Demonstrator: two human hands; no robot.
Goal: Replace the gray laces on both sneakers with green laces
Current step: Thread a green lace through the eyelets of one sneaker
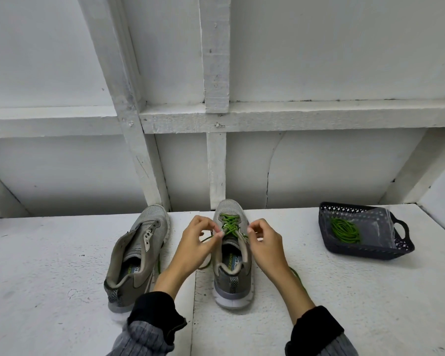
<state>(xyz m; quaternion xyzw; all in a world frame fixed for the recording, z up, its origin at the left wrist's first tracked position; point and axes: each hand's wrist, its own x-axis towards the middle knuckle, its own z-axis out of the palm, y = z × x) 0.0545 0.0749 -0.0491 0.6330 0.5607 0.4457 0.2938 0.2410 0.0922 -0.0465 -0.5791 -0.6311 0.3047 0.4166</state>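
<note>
Nearest the camera: two forearms in dark cuffs over gray ribbed sleeves reach forward over the white tabletop (344,265). Left hand (193,242) has thumb and forefinger pinched on a strand of the green lace (229,227) at the left side of the right-hand sneaker (231,258); the other fingers are curled. Right hand (265,242) is curled at the opposite side of the same shoe; its fingertips appear to pinch the other run of the lace, though the exact contact is too small to confirm. Loose green lace trails out on the table on both sides of this shoe, partly hidden by the wrists. Right-hand sneaker: green lace crossed through the lower eyelets, upper eyelets near the tongue apparently not yet threaded, so lacing judged partly done, no bow. Left-hand sneaker (136,255), just beside, toe pointing away: eyelets bare, no gray or green lace in it, so removal looks done and relacing remains. Farther right, well apart from the shoes: dark perforated basket (401,249) holding a coiled second green lace (344,231). No gray laces in view. Behind: white framed wall.
</note>
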